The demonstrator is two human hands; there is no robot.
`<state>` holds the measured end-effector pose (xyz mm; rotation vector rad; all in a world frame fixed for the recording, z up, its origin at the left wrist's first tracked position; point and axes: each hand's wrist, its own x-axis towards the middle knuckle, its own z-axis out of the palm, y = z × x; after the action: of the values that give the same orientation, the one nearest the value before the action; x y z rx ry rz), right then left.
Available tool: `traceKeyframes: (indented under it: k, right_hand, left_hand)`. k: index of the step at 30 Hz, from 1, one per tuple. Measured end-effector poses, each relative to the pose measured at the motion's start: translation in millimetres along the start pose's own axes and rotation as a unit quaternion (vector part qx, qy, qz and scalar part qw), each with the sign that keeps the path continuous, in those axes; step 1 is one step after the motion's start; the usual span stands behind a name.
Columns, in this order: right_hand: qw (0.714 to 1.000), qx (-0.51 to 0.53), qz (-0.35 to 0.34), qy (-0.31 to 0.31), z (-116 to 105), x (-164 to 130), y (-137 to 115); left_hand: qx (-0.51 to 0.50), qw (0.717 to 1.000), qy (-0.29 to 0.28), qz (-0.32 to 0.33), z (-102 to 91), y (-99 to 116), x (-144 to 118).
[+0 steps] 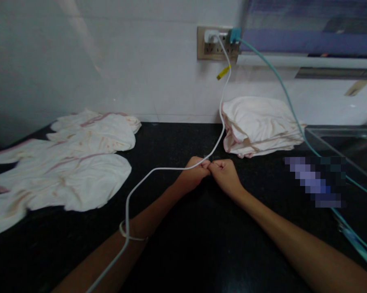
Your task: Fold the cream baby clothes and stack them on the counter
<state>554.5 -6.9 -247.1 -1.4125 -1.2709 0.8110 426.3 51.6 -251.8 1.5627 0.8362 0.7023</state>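
Note:
Both my fists meet knuckle to knuckle on the black countertop. My left hand is closed, with a white cable crossing over it and along the forearm. Beside it, my right hand is curled closed too, and no object shows in either. Behind the right hand lies a folded stack of white cloths with pink edges. Off to the left, several rumpled white cloths are spread over the counter, apart from my left hand.
A wall socket holds a white plug and a teal plug. From the latter, a teal cable hangs down to the right. A yellow tag sits on the white cable. At the right is a sink edge and a blurred-out patch.

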Motion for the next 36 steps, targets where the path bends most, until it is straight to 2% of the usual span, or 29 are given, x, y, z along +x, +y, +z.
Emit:
traceKeyframes:
  k: [9,13,29,31,36]
  right_hand:
    - [1.0,0.015,-0.002,-0.024,-0.6,5.3,4.7]
    - [1.0,0.017,0.004,-0.003,2.9,4.1,5.4]
    - [0.999,0.012,-0.017,0.029,6.8,5.3,7.4]
    - [1.0,0.011,-0.021,0.018,4.7,7.8,8.2]
    - [0.997,0.019,-0.029,-0.064,-5.1,18.0,9.6]
  left_hand:
    - [0.03,0.998,-0.016,0.049,-3.5,-3.6,2.3]
    - [0.05,0.997,-0.027,0.049,-5.8,-5.1,3.4]
    - [0.033,0.998,0.009,0.051,-0.5,-14.4,9.9]
    - [0.034,0.998,0.01,0.051,-0.1,-11.5,7.5]
    - [0.066,0.995,0.007,0.074,0.8,-2.1,1.4]
